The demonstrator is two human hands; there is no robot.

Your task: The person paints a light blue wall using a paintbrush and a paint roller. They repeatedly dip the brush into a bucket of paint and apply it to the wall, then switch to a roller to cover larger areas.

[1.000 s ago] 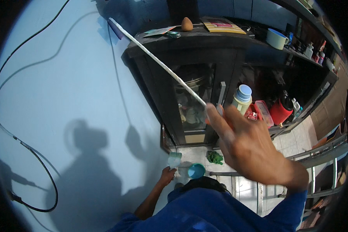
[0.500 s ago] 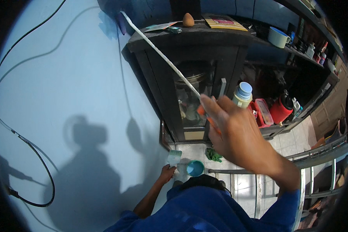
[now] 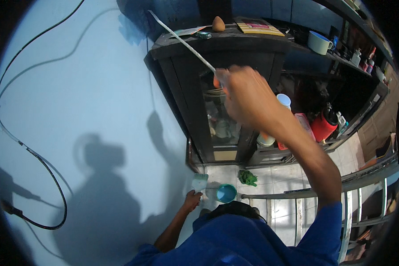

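My right hand [image 3: 248, 95] is raised in front of a dark cabinet, closed around the orange handle of a paint roller. The roller's long white rod [image 3: 181, 40] reaches toward the top left; its head is hard to make out against the darker blue wall. Low down by the wall, my left hand [image 3: 192, 200] grips a wide paintbrush [image 3: 200, 179], bristles up, pale with paint. Just right of the brush is a small teal bucket [image 3: 226, 193] with light blue inside.
A light blue wall [image 3: 111, 106] fills the left, with a black cable [image 3: 44, 166] across it. The dark cabinet [image 3: 181, 88] carries a brown egg-shaped object [image 3: 218, 24] and a mug [image 3: 319, 42]. A green cloth [image 3: 247, 178] lies on tiles; a metal ladder [image 3: 270, 195] stands right.
My right hand has moved farther out and slightly left, pushing the roller's handle up toward the wall corner. The left hand with the paintbrush stays nearly still.
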